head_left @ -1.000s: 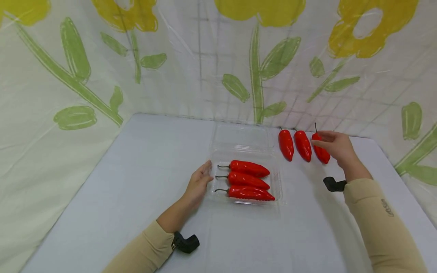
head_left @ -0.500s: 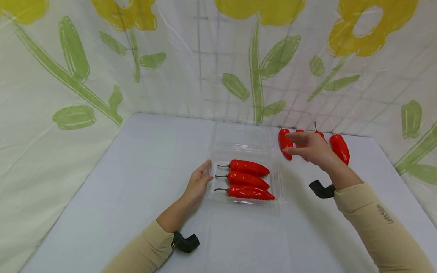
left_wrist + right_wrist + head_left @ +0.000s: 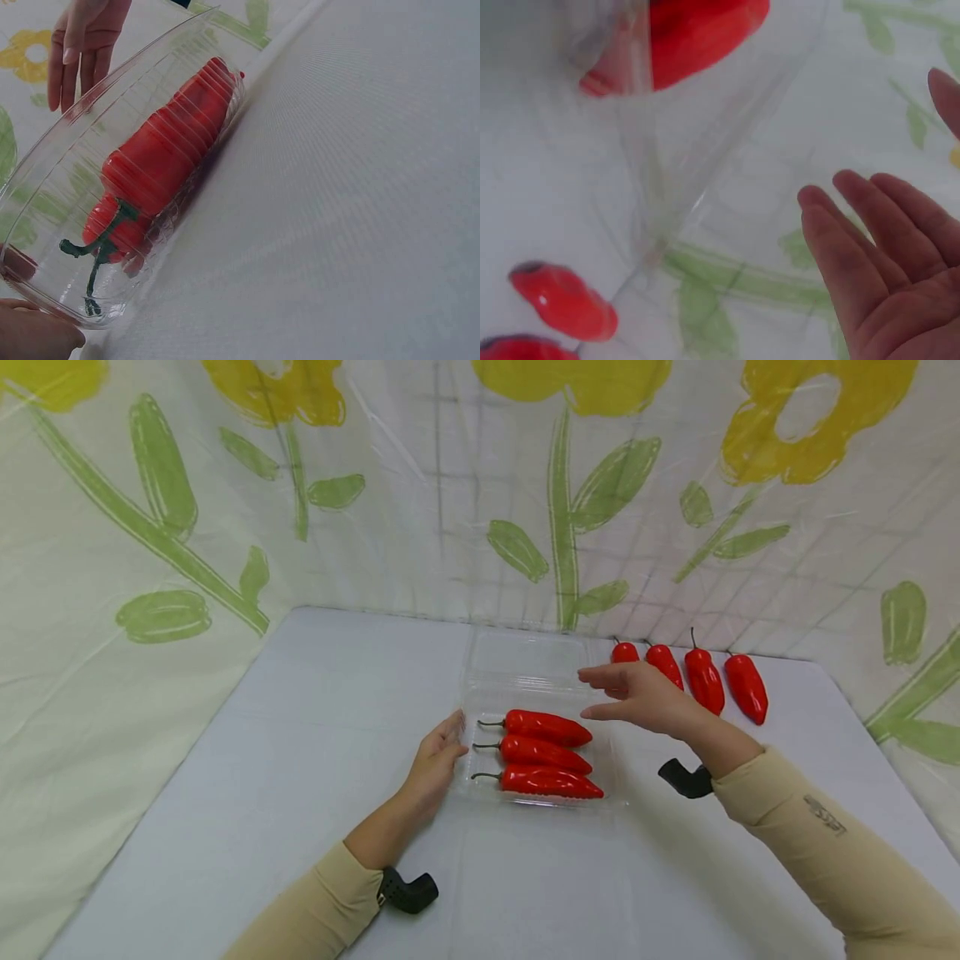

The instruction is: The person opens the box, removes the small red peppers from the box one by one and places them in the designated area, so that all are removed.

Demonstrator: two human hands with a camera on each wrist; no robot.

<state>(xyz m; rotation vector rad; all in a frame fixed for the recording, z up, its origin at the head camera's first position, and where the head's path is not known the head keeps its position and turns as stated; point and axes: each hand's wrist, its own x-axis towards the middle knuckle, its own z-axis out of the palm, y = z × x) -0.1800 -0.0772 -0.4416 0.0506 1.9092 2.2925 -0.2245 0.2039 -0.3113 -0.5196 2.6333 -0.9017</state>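
Three red chili peppers (image 3: 546, 755) lie side by side in an open clear plastic container (image 3: 617, 777), stems to the left. My left hand (image 3: 435, 760) holds the container's left edge. In the left wrist view my thumb (image 3: 34, 334) is at its near end, and the peppers (image 3: 161, 150) show through the clear wall. My right hand (image 3: 637, 693) hovers near the container's upper right corner, thumb and fingers spread apart, holding nothing. In the right wrist view its fingers (image 3: 889, 232) are extended.
Several more red peppers (image 3: 746, 687) stand in a row at the table's back right, the leftmost partly hidden by my right hand. The container's lid (image 3: 528, 656) lies folded back. A flower-patterned curtain (image 3: 390, 527) hangs behind the white table (image 3: 300, 710).
My right hand has moved left from the row of peppers towards the container, with nothing in it. The rightmost pepper, hidden before, now shows. My left hand has stayed put.
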